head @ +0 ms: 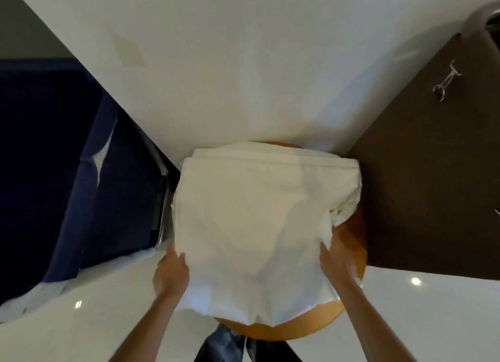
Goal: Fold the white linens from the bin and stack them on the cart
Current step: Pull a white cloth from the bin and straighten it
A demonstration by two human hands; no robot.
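Note:
A folded white linen (257,221) lies on a round wooden table top (351,242), covering most of it, with layered edges showing at its far side. My left hand (171,272) holds the linen's near-left edge, fingers tucked against the cloth. At the near-right edge my right hand (335,259) grips a bunched corner. The dark blue fabric bin (54,172) stands to the left, with white linen (32,299) visible at its near rim. No cart is clearly in view.
A white wall (243,64) rises directly behind the table. A dark brown panel (433,172) with metal hooks (446,83) stands to the right. The bin's metal frame bar (163,199) is close to the table's left edge. Glossy white floor lies below.

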